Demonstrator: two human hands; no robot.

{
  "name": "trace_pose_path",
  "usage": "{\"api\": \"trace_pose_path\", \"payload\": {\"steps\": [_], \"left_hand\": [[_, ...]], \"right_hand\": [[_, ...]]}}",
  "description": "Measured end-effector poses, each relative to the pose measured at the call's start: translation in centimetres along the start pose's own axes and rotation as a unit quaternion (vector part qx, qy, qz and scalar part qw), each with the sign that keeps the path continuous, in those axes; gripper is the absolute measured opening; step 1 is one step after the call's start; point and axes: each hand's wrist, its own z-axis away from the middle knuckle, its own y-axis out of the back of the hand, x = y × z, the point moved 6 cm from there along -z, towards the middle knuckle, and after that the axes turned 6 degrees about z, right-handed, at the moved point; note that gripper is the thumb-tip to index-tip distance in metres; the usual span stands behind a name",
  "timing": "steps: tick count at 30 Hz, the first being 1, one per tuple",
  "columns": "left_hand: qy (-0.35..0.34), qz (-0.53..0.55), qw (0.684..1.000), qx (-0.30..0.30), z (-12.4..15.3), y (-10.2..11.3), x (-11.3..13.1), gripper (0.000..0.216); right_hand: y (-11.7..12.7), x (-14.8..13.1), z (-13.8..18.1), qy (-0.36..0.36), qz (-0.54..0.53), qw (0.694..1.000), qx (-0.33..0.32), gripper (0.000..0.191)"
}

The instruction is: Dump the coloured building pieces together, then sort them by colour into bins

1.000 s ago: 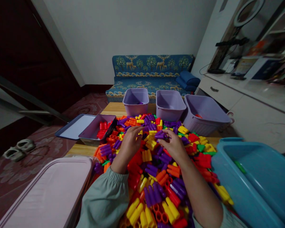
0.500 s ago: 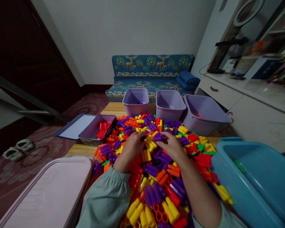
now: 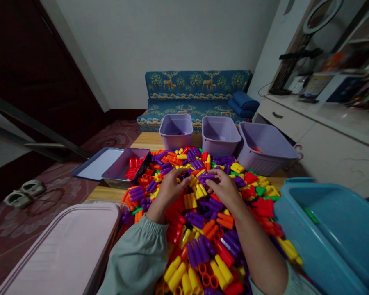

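Observation:
A heap of plastic toy building pieces in purple, yellow, red, orange and green [image 3: 199, 219] spreads over the table below my hands. My right hand [image 3: 224, 188] pinches a purple toy building piece [image 3: 208, 177] between thumb and fingers, just above the heap. Opposite it, my left hand [image 3: 172, 189] has its fingers curled down with the thumb toward them. Something dark purple shows under those fingers, but I cannot make out whether it is held. A yellow piece [image 3: 199, 191] lies on the heap between the two hands.
Three lilac bins [image 3: 176, 141] stand along the table's far edge. An open tin [image 3: 118, 174] with red pieces is at the left. A pale pink lidded box [image 3: 67, 241] sits nearer. A blue tub [image 3: 322, 237] flanks the right, and a patterned sofa [image 3: 197, 102] stands behind.
The yellow piece between the hands now lies nearer to me, clear of the fingers. The left fingers have drawn back slightly, and the purple piece in my right hand has turned.

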Motion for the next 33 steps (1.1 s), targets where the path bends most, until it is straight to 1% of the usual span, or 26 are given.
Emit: {"api": "trace_pose_path", "payload": {"steps": [3, 6, 9, 11, 13, 15, 17, 19, 20, 22, 23, 25, 27, 28, 30, 31, 33], "left_hand": [[-0.021, -0.038, 0.998, -0.041, 0.3, -0.9, 0.0, 0.042], [-0.035, -0.063, 0.996, -0.052, 0.3, -1.2, 0.0, 0.043], [-0.034, -0.067, 0.997, -0.031, 0.1, -0.9, 0.1, 0.036], [-0.025, -0.052, 0.998, 0.006, 0.0, -0.3, 0.2, 0.032], [-0.011, -0.013, 0.998, 0.063, 0.0, 0.6, 0.2, 0.032], [0.018, 0.064, 0.993, 0.1, 0.0, 1.2, -0.1, 0.032], [0.063, 0.154, 0.981, 0.096, 0.0, 1.0, -0.9, 0.041], [0.091, 0.191, 0.975, 0.073, 0.0, 0.5, -1.7, 0.049], [0.09, 0.179, 0.978, 0.066, -0.1, 0.4, -1.9, 0.05], [0.055, 0.114, 0.99, 0.059, -0.3, 0.7, -1.5, 0.048], [0.029, 0.074, 0.995, 0.06, -0.3, 1.0, -1.0, 0.045], [-0.016, -0.009, 0.998, 0.059, -0.1, 2.0, 0.5, 0.039], [-0.03, -0.094, 0.995, 0.034, 0.2, 3.0, 2.0, 0.035], [-0.023, -0.131, 0.991, 0.003, 0.5, 3.3, 2.5, 0.033], [-0.002, -0.177, 0.98, -0.089, 1.2, 3.6, 3.1, 0.029], [0.006, -0.191, 0.972, -0.135, 1.6, 3.5, 3.2, 0.029], [0.011, -0.207, 0.957, -0.202, 2.3, 3.1, 3.2, 0.03]], "right_hand": [[0.1, -0.1, 0.0, 0.007, 0.011, 1.0, 0.001, 0.027], [0.0, -0.2, 0.1, 0.008, 0.022, 1.0, -0.001, 0.028], [-0.1, -0.3, 0.1, 0.009, 0.012, 1.0, -0.002, 0.03], [-0.2, -0.3, 0.1, 0.014, -0.007, 1.0, -0.006, 0.03], [-0.4, -0.3, 0.1, 0.027, -0.019, 0.999, -0.009, 0.032], [-0.6, -0.1, 0.0, 0.036, -0.021, 0.999, -0.01, 0.036], [-0.7, 0.3, -0.1, 0.028, -0.027, 0.999, -0.008, 0.043], [-0.5, 0.5, -0.2, 0.017, -0.038, 0.999, 0.007, 0.051], [-0.2, 0.5, -0.3, 0.019, -0.039, 0.999, 0.021, 0.054], [0.4, 0.0, -0.3, 0.036, -0.021, 0.998, 0.051, 0.056], [0.7, -0.3, -0.3, 0.047, 0.0, 0.997, 0.062, 0.055], [1.4, -1.3, 0.0, 0.073, 0.057, 0.993, 0.07, 0.046], [1.9, -2.3, 0.4, 0.092, 0.132, 0.986, 0.044, 0.034], [2.0, -2.7, 0.7, 0.095, 0.171, 0.981, 0.016, 0.029], [2.5, -3.1, 1.3, 0.086, 0.253, 0.963, -0.043, 0.023], [2.8, -3.1, 1.5, 0.078, 0.295, 0.95, -0.061, 0.022], [3.7, -3.2, 1.6, 0.074, 0.371, 0.924, -0.054, 0.021]]}}
